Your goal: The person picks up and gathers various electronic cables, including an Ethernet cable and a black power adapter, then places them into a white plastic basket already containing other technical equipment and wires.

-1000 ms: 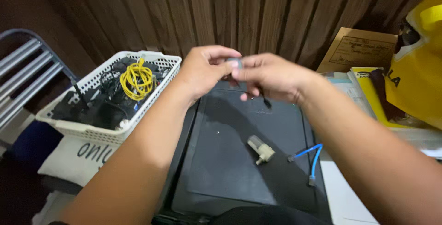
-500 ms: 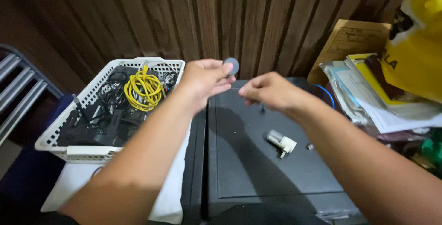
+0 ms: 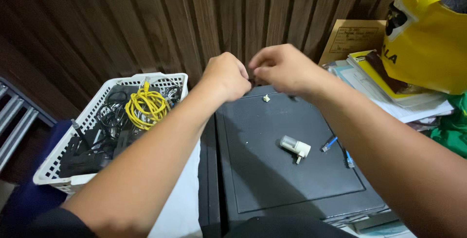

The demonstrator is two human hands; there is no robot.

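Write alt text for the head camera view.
Two bare hands, left hand and right hand, meet fingertip to fingertip above a dark metal box. On it lies a small white plastic part; a white basket of cables stands to its left.

Premises appear to be a home or small office storage corner, used informally for electronics work. Dark brown vertical-slatted wooden wall panelling (image 3: 146, 28) forms the far boundary. A white perforated plastic basket (image 3: 58, 165) at the left holds a coiled yellow cable (image 3: 145, 106) and tangled black leads. A flat black metal case (image 3: 287, 170) serves as the work surface. Stacked papers and booklets (image 3: 389, 92) and a yellow carrier bag (image 3: 428, 43) occupy the right.
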